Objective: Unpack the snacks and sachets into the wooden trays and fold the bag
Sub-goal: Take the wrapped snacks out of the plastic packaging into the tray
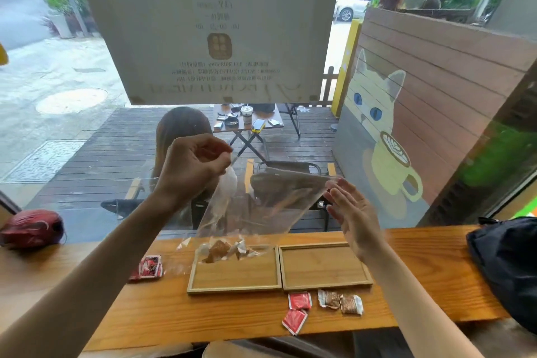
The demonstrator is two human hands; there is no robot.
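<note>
Left hand (197,166) pinches the clear bag (255,206) upside down; right hand (353,218), fingers straight, touches its side. Best shake gently, mouth low over the left tray (232,289).

Clear bag (255,206) hangs upended, spilling brown snacks (223,250) into left wooden tray (235,288).

The bag (261,206) is clear plastic, see-through to the brown and white snacks (229,250) in its bottom. Both wooden trays (235,289) are pale honey with straight grain, like the orange-brown surface (174,317) (slightly darker). In front of the trays lie red sachets (299,301) and brown-and-white wrapped snacks (340,302); left of them, a red-black-white sachet (149,266).
</note>
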